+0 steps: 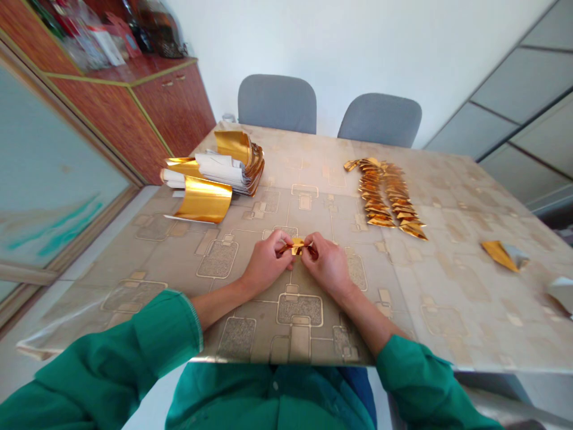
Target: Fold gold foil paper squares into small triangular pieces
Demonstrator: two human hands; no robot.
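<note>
Between my two hands, above the near middle of the table, is a small folded piece of gold foil paper (297, 245). My left hand (270, 260) pinches its left end, and my right hand (327, 263) pinches the right end. Parts of the paper are hidden behind my fingers. Ahead and to the left lie gold foil sheets (205, 199) with white backs, curled and stacked. Two rows of folded gold pieces (376, 197) stand packed together on the right side of the table.
A patterned cloth covers the table (447, 275). A partly folded gold piece (501, 255) lies far right, near a pale object (561, 294) at the frame edge. Two grey chairs (277, 103) stand behind the table; a wooden cabinet (174, 107) is at the left.
</note>
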